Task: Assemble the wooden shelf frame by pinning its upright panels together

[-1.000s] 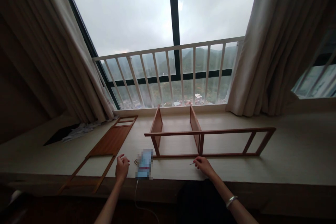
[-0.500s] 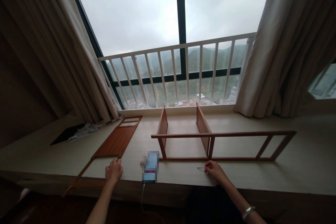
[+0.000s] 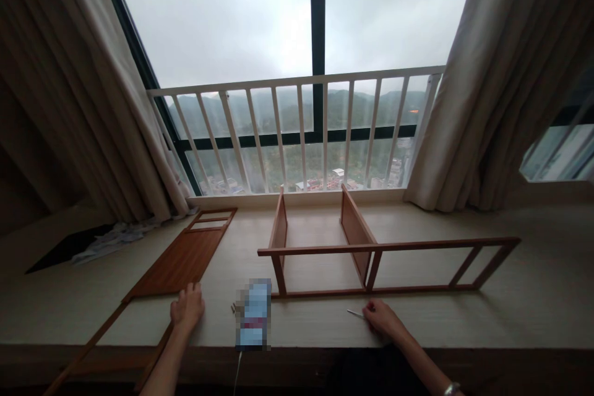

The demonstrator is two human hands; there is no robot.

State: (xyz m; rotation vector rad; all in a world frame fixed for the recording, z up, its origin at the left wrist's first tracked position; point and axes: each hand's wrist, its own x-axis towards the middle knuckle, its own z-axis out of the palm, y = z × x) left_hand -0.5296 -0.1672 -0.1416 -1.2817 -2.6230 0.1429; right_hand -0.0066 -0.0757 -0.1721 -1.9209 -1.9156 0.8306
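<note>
Pretty dim in here tbh, all the light comes through the big window (image 3: 241, 18), where the cloudy sky is nearly blown out. Curtains (image 3: 445, 136) either side of it fade to near black at the outer edges, and below it the ledge (image 3: 320, 322) gets a soft sheen. Wide-angle stretch toward the corners, phone's pixelated (image 3: 254, 314).

Nothing legible for you here: no text, label, brand, number or sign. The blue device (image 3: 253, 314) with the white cable (image 3: 238, 371) is pixelated, so you can't read anything off it. Buildings (image 3: 331, 180) past the glass: too small and hazy to make out any signs.
</note>
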